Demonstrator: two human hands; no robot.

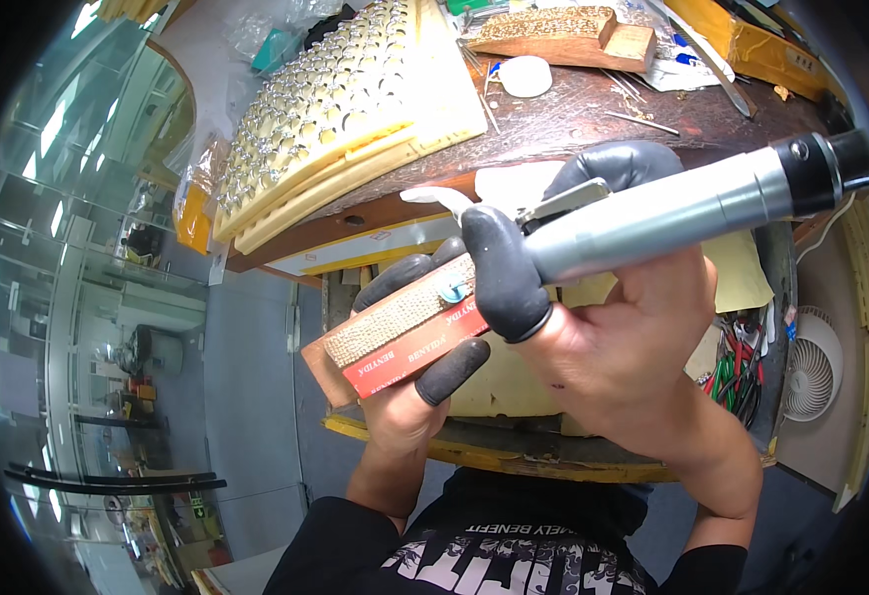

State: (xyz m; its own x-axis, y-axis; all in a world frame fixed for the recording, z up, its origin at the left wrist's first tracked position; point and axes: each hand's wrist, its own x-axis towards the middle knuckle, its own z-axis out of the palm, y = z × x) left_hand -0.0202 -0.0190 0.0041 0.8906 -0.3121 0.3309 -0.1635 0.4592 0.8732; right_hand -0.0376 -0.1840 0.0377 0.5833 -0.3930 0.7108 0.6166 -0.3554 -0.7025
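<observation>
My left hand (402,416) grips a wooden block (327,379) from below, its black-covered thumb on the near side and fingers behind. Along the block's top lies a gold woven mesh strip (380,325), and red tape (405,365) covers the side facing me. My right hand (603,367), with black finger covers, is closed around a silver rotary handpiece (672,210) that has a lever on its upper side. A small blue-green tip (453,289) sits at the strip's right end, below the handpiece's head. Fingers partly hide the handpiece's front, so contact cannot be made out.
A slatted yellowish board (320,119) bears many small shiny metal pieces at the bench's left. On the dark bench (563,124) lie another wooden block (543,38), a white round lid (525,76) and a blade (707,59). Pliers (742,367) and a fan (809,365) are at right.
</observation>
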